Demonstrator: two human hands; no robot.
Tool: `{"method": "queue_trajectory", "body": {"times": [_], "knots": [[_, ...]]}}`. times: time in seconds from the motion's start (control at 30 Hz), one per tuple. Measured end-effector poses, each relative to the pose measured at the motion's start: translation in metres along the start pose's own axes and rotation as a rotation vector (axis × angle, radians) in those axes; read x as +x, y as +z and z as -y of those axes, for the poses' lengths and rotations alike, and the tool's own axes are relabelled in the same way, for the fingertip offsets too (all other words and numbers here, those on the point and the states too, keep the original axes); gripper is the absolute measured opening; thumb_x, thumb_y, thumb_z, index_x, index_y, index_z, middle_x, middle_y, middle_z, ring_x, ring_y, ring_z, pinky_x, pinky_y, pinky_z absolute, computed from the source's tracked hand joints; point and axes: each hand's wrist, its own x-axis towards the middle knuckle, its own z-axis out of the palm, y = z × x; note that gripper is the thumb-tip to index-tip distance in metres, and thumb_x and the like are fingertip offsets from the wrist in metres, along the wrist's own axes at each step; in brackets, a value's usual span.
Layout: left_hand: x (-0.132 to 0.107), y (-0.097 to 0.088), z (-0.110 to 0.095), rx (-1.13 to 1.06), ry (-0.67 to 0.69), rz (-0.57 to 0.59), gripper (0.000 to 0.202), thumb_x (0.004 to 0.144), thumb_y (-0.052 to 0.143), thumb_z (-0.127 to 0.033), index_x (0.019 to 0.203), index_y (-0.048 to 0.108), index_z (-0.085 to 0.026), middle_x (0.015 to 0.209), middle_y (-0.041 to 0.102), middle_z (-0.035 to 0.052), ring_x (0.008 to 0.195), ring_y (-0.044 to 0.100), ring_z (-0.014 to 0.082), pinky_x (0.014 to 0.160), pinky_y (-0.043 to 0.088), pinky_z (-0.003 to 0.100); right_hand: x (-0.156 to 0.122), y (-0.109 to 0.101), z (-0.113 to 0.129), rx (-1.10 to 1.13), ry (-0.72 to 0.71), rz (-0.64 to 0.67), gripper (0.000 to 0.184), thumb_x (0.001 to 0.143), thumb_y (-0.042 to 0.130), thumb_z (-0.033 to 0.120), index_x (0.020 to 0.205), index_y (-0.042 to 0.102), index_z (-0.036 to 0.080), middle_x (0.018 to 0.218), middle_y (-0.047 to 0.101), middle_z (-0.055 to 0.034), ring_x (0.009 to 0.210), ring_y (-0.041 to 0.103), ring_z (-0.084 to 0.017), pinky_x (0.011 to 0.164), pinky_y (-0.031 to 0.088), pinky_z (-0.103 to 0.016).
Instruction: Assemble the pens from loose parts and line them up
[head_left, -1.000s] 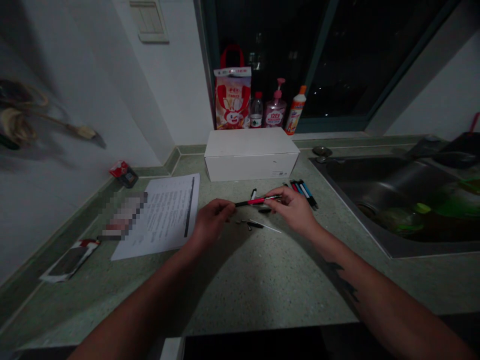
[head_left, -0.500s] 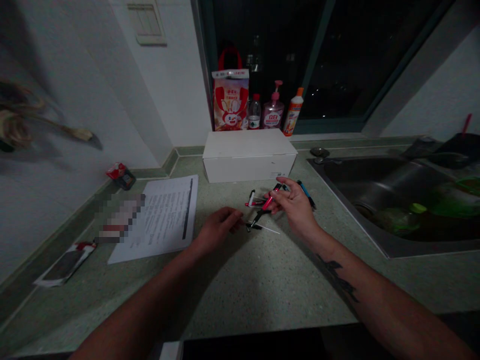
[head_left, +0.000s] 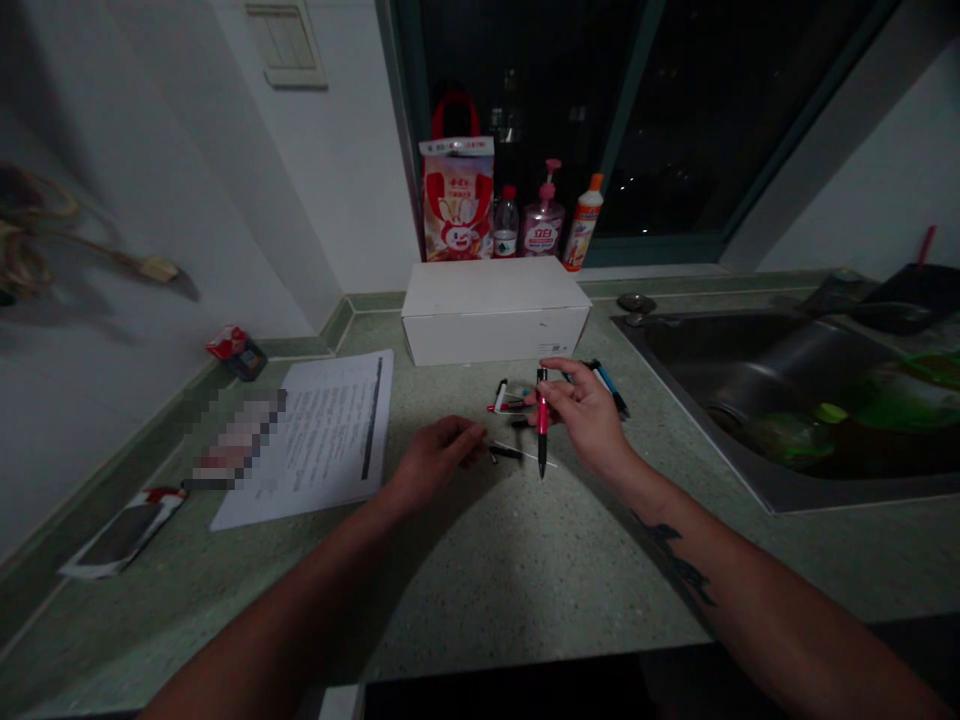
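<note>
My right hand [head_left: 581,405] grips a red and black pen [head_left: 542,420] near its upper end. The pen stands almost upright with its black tip pointing down, and its lower end is above the counter. To the left, my left hand [head_left: 442,450] is closed, thumb pressed to the fingers. A thin white stick [head_left: 536,459], like a pen refill, runs from near those fingertips toward the pen; whether they hold it I cannot tell. A black pen part [head_left: 507,453] lies beside it. Behind my right hand are blue and black pens [head_left: 611,388]; a white pen part [head_left: 502,395] lies between the hands.
A white box [head_left: 495,320] stands at the back, before a red bag [head_left: 459,205] and several bottles. Printed sheets [head_left: 330,430] and small packets lie on the left. The metal sink [head_left: 697,400] takes up the right side.
The pen in my right hand has turned from a slant to nearly upright, its tip swinging right, away from my left hand. My left hand has hardly moved.
</note>
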Motion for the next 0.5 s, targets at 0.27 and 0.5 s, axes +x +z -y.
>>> {"method": "queue_trajectory", "body": {"times": [0.27,0.5], "knots": [[-0.0008,0.0004,0.001,-0.023,-0.008,0.011,0.027,0.091,0.057,-0.043,0.082,0.068,-0.02,0.077,0.071,0.0069,0.066,0.062,0.0178,0.064,0.05,0.032,-0.002,0.0005,0.0012,-0.012,-0.004,0.012,0.055,0.074,0.079,0.051,0.115,0.053,0.026,0.07,0.071,0.0045,0.049,0.067,-0.016,0.046,0.054,-0.027],[0.0012,-0.0002,0.0026,0.012,-0.027,0.023,0.031,0.09,0.057,-0.047,0.081,0.067,-0.019,0.075,0.07,0.0068,0.066,0.06,0.0184,0.065,0.049,0.033,-0.0025,0.0002,0.002,-0.002,0.006,0.033,0.058,0.075,0.079,0.049,0.121,0.053,0.025,0.071,0.072,0.0032,0.049,0.066,-0.015,0.047,0.054,-0.027]]}}
